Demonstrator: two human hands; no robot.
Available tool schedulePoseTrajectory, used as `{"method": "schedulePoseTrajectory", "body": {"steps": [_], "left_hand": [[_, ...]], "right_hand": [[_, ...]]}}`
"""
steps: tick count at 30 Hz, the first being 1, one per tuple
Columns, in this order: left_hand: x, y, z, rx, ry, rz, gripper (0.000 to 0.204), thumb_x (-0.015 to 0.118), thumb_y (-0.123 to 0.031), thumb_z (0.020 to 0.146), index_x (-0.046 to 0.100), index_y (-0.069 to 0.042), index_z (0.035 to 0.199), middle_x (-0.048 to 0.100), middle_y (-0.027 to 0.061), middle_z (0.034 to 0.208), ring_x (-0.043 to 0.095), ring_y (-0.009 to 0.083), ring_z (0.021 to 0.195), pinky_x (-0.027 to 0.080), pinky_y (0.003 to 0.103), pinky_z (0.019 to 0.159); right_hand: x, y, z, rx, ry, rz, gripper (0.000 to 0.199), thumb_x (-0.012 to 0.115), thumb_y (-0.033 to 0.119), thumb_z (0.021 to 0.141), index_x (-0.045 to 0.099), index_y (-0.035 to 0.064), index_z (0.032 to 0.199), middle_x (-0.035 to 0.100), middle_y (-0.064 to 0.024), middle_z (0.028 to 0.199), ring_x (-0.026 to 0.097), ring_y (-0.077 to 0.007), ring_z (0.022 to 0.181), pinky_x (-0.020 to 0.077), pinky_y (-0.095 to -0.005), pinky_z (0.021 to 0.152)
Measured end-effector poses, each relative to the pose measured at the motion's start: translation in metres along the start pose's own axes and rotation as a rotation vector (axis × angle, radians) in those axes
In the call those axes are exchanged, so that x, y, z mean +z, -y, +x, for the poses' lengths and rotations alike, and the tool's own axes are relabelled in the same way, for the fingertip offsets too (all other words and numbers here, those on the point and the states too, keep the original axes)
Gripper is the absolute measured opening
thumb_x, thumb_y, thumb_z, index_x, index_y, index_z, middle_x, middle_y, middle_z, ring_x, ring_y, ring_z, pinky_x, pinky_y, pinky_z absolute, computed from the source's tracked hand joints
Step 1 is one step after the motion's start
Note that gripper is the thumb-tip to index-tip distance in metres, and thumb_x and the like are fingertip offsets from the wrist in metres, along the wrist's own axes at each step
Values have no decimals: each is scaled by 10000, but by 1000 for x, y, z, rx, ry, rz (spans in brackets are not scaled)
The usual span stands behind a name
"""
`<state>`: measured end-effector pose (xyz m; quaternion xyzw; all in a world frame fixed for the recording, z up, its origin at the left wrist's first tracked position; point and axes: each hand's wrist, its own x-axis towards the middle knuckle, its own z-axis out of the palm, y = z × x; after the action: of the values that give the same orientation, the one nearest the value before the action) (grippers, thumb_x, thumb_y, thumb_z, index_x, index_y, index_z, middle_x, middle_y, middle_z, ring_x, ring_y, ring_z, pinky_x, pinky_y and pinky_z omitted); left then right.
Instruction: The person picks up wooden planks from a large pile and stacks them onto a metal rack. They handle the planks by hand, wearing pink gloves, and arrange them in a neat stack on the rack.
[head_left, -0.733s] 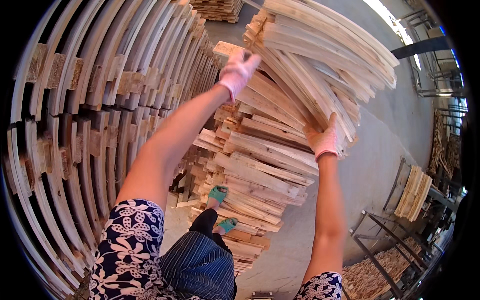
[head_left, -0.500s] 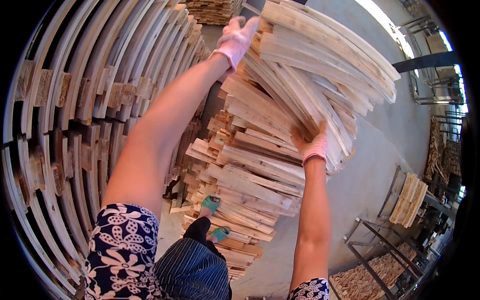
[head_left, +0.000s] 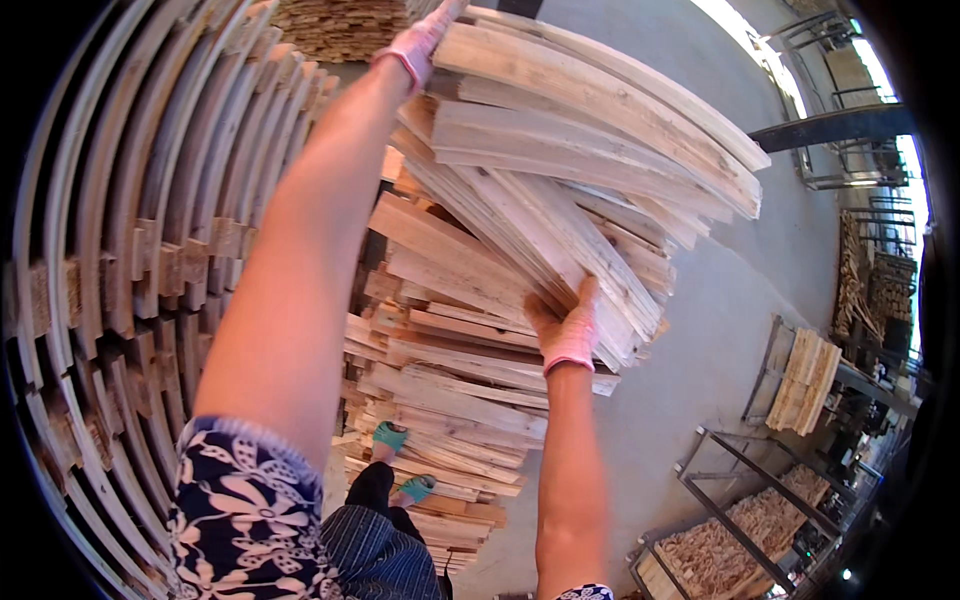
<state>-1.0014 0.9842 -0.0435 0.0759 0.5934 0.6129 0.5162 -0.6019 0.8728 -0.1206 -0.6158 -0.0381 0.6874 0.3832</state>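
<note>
Both my hands wear pink gloves with bare fingertips. My left hand [head_left: 420, 45] reaches to the far left end of the top wooden boards [head_left: 600, 85], its fingers stretched out along that end. My right hand [head_left: 570, 330] grips the near right end of a diagonal bundle of narrow wooden planks [head_left: 545, 225]; its thumb and fingers are apart around the edge, and part of the grip is hidden. The bundle lies slanted under the top boards, on a tall uneven pile of planks [head_left: 450, 260].
Racks of long stacked boards [head_left: 150, 200] stand close on the left. My feet in green sandals [head_left: 415, 488] rest on lower planks. Grey floor [head_left: 700, 370] lies to the right, with metal frames [head_left: 740, 480], wood scraps [head_left: 740, 545] and a small board stack [head_left: 805, 380] beyond.
The view has shifted, so the pile sits further left and lower. My left hand has stretched out further at the boards' end. My right hand keeps its place on the bundle.
</note>
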Motion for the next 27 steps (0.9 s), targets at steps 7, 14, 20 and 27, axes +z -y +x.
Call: {"method": "schedulePoseTrajectory", "body": {"steps": [7,14,20,27], "left_hand": [[5,-21,-35,-127,163,197,786,586,-796,868,644,-185,1359,694,126,1300,638,320,1186,494,590,990],[-45,21,-57,262,157,364,1033,715,-763,814,493,-15,1492,553,180,1474,550,272,1334,417,403,1154],[-50,79,-139,296,239,219,697,546,-542,1039,445,-90,1559,424,135,1606,350,263,1513,302,405,1250],[-114,158,-169,107,250,103,411,414,-363,1121,496,-92,1418,611,66,1287,527,231,1322,430,350,1154]], "right_hand": [[2,0,-3,-14,62,-59,636,698,556,934,529,128,1374,561,-161,1389,552,-379,1243,516,-633,1001],[8,-1,-7,55,33,-85,648,658,566,958,528,106,1396,624,-185,1330,591,-388,1200,534,-597,981],[-41,11,-29,-53,154,-301,827,776,296,834,351,129,1523,518,-208,1439,608,-406,1186,536,-503,999],[52,23,-82,-350,113,-852,1243,751,637,797,68,25,1635,297,-339,1589,485,-455,1361,470,-462,1094]]}}
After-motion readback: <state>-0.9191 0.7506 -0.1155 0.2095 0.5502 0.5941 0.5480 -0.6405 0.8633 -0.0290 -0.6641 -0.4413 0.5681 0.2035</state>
